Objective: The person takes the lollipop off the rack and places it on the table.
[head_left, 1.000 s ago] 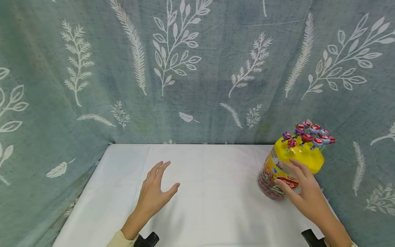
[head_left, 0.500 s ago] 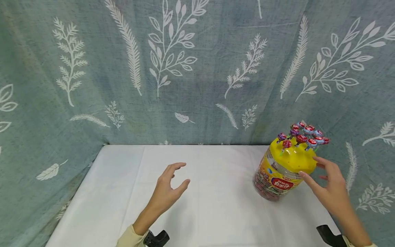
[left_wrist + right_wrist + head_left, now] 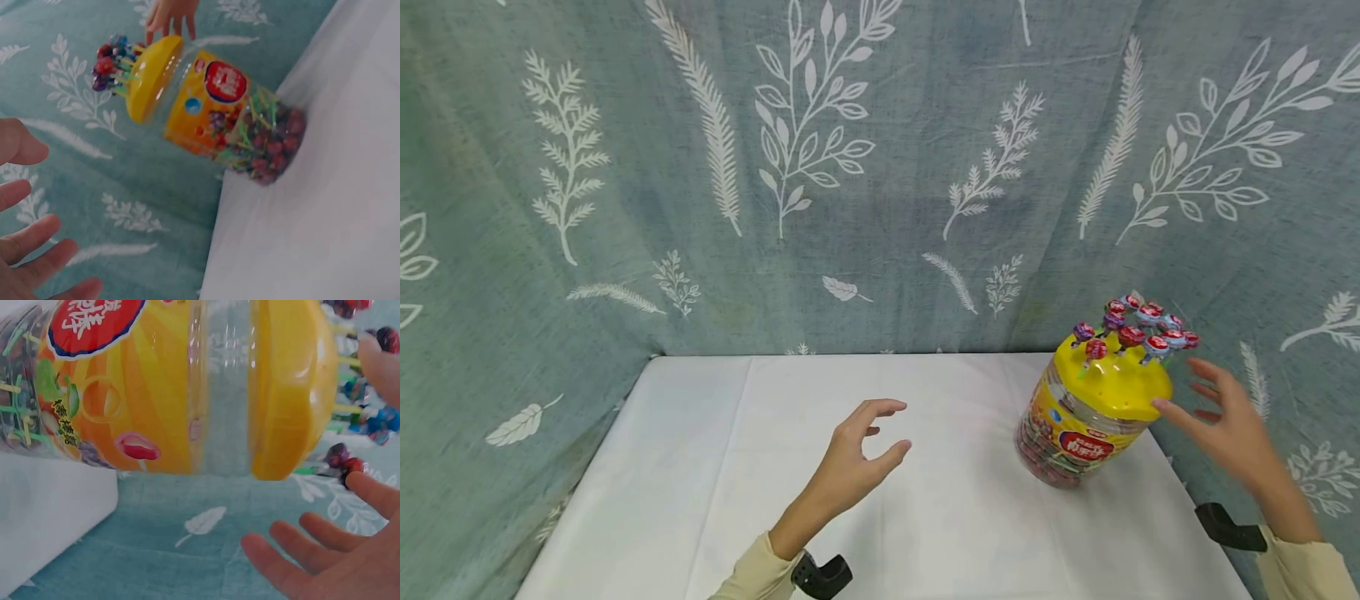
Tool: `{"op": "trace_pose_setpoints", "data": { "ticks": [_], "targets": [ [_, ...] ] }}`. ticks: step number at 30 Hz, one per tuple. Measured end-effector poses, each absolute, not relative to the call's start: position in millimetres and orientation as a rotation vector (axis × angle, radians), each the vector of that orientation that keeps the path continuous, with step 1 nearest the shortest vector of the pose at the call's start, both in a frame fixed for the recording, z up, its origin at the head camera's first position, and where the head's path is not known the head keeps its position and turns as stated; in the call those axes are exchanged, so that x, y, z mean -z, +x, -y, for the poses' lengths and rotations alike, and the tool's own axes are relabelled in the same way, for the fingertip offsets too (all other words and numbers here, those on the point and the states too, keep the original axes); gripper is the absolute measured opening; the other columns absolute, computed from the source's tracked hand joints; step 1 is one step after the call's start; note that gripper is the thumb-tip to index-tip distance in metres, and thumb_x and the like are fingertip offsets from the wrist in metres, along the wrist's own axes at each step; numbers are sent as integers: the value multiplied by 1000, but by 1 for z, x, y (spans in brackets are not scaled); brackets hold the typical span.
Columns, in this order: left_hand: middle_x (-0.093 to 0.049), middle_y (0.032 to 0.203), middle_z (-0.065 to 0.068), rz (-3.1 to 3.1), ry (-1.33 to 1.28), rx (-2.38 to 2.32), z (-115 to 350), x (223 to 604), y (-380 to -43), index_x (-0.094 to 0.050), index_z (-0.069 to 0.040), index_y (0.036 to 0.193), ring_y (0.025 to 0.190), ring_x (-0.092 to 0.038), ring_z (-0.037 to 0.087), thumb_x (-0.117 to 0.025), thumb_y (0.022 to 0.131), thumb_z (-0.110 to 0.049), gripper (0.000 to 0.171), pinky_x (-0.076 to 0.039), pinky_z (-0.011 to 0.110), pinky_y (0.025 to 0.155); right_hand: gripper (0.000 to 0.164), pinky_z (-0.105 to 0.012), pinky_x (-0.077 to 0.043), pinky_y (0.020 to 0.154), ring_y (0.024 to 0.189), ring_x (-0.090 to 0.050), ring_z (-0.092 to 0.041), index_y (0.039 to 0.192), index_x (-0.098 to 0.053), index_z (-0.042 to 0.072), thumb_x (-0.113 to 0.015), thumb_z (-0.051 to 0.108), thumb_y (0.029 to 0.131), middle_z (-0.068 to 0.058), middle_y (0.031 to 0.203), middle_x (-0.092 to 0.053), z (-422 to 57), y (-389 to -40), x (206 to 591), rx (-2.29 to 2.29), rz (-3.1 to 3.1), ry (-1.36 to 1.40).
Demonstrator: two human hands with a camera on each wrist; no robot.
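Note:
A clear plastic jar (image 3: 1078, 425) with a yellow label stands at the table's right side, loose lollipops inside it. Its yellow lid (image 3: 1116, 387) has holes, and several wrapped lollipops (image 3: 1131, 337) stick up from the lid's far part. My right hand (image 3: 1228, 421) is beside the lid on the right, thumb tip right at the lid's edge in the head view, fingers loosely bent and holding nothing. Over the middle of the table hovers my left hand (image 3: 853, 458), thumb and fingers spread apart and bare. The left wrist view shows the jar (image 3: 212, 106) beyond that hand's fingers.
A white cloth covers the table (image 3: 760, 467). Behind it and along both sides hangs a grey-green curtain (image 3: 880, 167) printed with white leaves. The jar stands close to the table's right edge. Each wrist wears a black camera strap (image 3: 822, 577).
My left hand has moved right toward the middle of the table. My right hand has shifted right, from in front of the jar to beside its lid. The jar stands in place.

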State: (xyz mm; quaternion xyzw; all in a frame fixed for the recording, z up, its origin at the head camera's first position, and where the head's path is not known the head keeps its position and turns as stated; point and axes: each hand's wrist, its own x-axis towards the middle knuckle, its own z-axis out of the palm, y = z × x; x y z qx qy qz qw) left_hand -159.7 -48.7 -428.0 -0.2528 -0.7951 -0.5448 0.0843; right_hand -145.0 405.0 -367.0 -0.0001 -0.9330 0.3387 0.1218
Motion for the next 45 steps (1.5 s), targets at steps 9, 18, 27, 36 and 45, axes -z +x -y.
{"op": "trace_pose_setpoints", "data": {
  "ticks": [9, 18, 27, 36, 45],
  "targets": [
    [-56, 122, -8, 2388, -841, 1769, 5, 431, -170, -56, -22, 122, 115, -53, 17, -69, 87, -17, 38, -49, 40, 89, 84, -58, -38, 95, 126, -29, -51, 145, -9, -1, -64, 33, 91, -28, 147, -19, -408, -166, 374, -1171, 2712, -62],
    [-60, 117, -3, 2374, -893, 1840, -30, 426, -184, -58, -18, 120, 110, -55, 16, -67, 89, -18, 32, -50, 41, 86, 86, -71, -29, 93, 129, -22, -56, 144, -3, -3, -62, 32, 92, -35, 147, -13, -413, -178, 370, -1405, 2764, -100],
    [-61, 115, 13, 2288, -902, 1955, -60, 391, -185, -59, -4, 118, 107, -58, 32, -64, 87, -5, 32, -52, 40, 83, 86, -68, -29, 96, 124, -30, -50, 148, 0, -5, -58, 30, 95, -35, 145, -19, -417, -188, 378, -1459, 2814, -29],
    [-64, 110, 7, 2159, -920, 2006, -115, 411, -220, -60, -11, 118, 97, -62, 15, -68, 87, -12, 33, -52, 21, 78, 74, -27, -47, 84, 104, -45, -14, 143, -15, -4, -58, 32, 95, -24, 137, -34, -418, -189, 388, -1383, 2799, -32],
    [-63, 108, 9, 2087, -1000, 1923, -161, 398, -231, -56, -5, 120, 97, -61, 14, -67, 87, -6, 35, -51, 16, 77, 78, -64, -32, 98, 116, -38, -35, 146, -11, -3, -57, 34, 95, -28, 141, -30, -418, -190, 391, -1426, 2747, -68]
  ]
}}
